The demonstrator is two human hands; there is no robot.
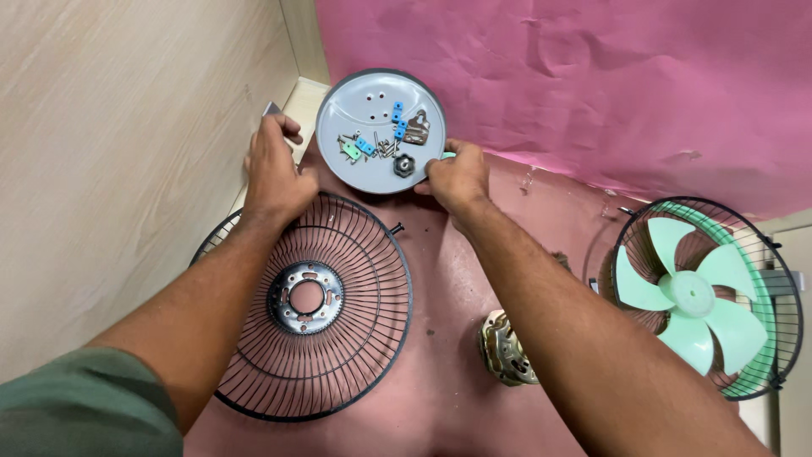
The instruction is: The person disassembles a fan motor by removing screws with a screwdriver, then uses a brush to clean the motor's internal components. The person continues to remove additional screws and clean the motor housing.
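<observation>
Head view. Grey round dish (359, 173) at far edge of pink bench (440, 279), loaded with screws, blue clips (397, 118) and black nut (404, 165). Right hand (457, 178) pinching dish rim, fingers closed on it. Left hand (275, 169) curled at dish's left side; grip unclear. Black wire fan guard (317, 309) flat below. Motor (506, 349) beside right forearm. Green-bladed fan (702, 296) at right.

A small repair workshop for fans: a wire guard (317, 305) lies loose on the pink worktop (448, 372), beside a bare motor (506, 349), a tray (381, 131) of screws and small parts, and a half-open fan (706, 296).
</observation>
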